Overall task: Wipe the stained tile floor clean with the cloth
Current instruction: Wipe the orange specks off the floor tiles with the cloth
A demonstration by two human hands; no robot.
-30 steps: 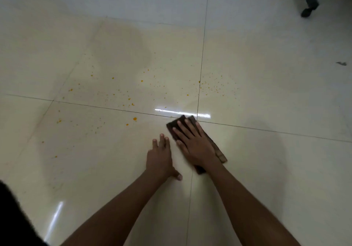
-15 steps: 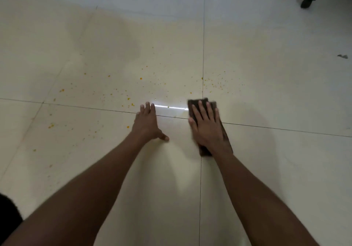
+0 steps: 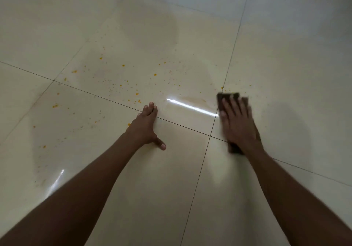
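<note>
Both forearms are cut off by the lower edge, so nothing above them is seen. A pale streak of glare [image 3: 57,181] is reflected on the floor [image 3: 162,198] beside the left forearm. The left hand [image 3: 145,129] is laid flat on the floor with fingers straight and close together and the thumb spread out to the side; nothing is held, and the fingertips reach across a grout line [image 3: 181,125]. The right hand [image 3: 239,125] is pressed flat on the cloth [image 3: 227,98], fingers straight and slightly apart. The cloth is dark and lies just right of the crossing of two grout lines; most of it is hidden under the hand, with only its far end and a near corner by the wrist showing. Hand and cloth are blurred, so the cloth's edges are hard to make out. Between the hands a bright glare [image 3: 192,107] is seen. Farther off, orange specks [image 3: 122,84] are scattered over the left tiles, and a few lie just beyond the cloth. A faint dull patch lies beyond them; its nature cannot be told.
</note>
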